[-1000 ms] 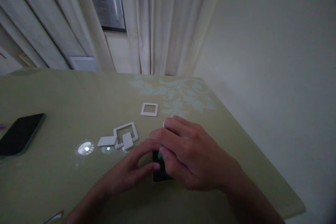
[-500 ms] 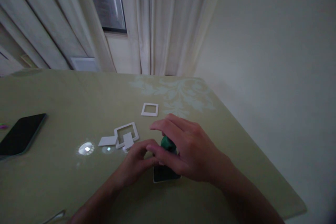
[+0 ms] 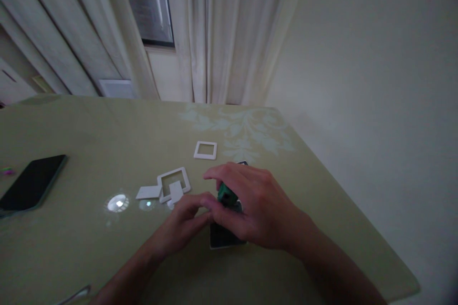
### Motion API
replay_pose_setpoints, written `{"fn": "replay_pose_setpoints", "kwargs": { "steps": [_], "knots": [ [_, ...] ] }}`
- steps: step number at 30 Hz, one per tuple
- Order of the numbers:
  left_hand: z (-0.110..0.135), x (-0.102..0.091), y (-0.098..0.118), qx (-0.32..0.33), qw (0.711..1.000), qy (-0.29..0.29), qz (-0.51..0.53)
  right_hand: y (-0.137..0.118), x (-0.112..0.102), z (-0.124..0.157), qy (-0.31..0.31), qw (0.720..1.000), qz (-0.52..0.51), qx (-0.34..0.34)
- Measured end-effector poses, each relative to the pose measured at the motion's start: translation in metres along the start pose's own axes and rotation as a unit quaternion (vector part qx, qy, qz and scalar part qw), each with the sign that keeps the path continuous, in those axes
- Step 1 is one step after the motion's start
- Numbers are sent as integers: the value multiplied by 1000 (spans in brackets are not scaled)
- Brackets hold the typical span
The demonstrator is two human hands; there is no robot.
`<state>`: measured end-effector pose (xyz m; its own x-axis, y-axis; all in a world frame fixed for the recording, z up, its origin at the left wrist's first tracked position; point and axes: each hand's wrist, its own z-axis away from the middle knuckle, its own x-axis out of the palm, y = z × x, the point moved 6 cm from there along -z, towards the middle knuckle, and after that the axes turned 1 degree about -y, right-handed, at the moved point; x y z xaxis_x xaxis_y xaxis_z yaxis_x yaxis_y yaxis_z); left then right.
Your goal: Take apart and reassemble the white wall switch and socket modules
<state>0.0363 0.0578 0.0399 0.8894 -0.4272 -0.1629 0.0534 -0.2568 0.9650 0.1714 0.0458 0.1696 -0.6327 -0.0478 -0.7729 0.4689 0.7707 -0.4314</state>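
Observation:
My right hand (image 3: 255,200) is curled round a small dark green object (image 3: 227,194), its kind not clear because the fingers cover much of it. Beneath it lies a dark flat rectangular piece with a thin pale edge (image 3: 225,238), showing past the hand at the near and far ends. My left hand (image 3: 186,219) reaches in from the left, its fingers drawn together where they meet my right thumb. Its fingertips lie by the dark piece's left side; what they grip, if anything, is hidden.
Left of my hands lie a white square frame (image 3: 188,183), with a white plate (image 3: 148,192) and a smaller white piece (image 3: 176,191) against it. Another white frame (image 3: 205,157) lies farther back. A dark phone-like slab (image 3: 34,183) rests far left. The table's right edge (image 3: 343,190) slants near the wall.
The green object has tilted slightly within my right hand, and the dark piece's far corner now shows beyond my knuckles. My left hand stays almost in place. The view has shifted a little.

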Motion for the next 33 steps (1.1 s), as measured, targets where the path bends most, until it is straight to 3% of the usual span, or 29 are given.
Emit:
{"fn": "replay_pose_setpoints", "kwargs": {
  "steps": [4, 9, 12, 17, 21, 25, 27, 29, 33],
  "knots": [
    [-1, -6, 1, -9, 998, 59, -6, 0, 1, 0, 3, 1000, -17, 1],
    [-2, 0, 3, 4, 1000, 2, 11, 0, 1, 1, 10, 1000, -11, 2],
    [-2, -3, 5, 5, 999, 43, 18, 0, 2, 1, 9, 1000, -24, -1],
    [-4, 3, 13, 32, 998, 47, 28, 0, 3, 1, 5, 999, -30, 12],
    [-4, -1, 15, 37, 995, 84, 31, 1, 10, 2, -22, 998, -47, 18],
    [-2, 2, 6, 10, 999, 42, 20, 3, 10, 2, -15, 999, -29, 14],
    [1, 6, 0, 11, 999, 11, -46, 3, -4, 2, 30, 999, -26, 23],
    [4, 15, -7, 26, 990, -31, -138, 3, -29, 5, 119, 992, -22, 37],
    [7, 31, -17, 34, 957, -96, -270, 4, -86, 37, 335, 938, 50, 70]
  ]
}}
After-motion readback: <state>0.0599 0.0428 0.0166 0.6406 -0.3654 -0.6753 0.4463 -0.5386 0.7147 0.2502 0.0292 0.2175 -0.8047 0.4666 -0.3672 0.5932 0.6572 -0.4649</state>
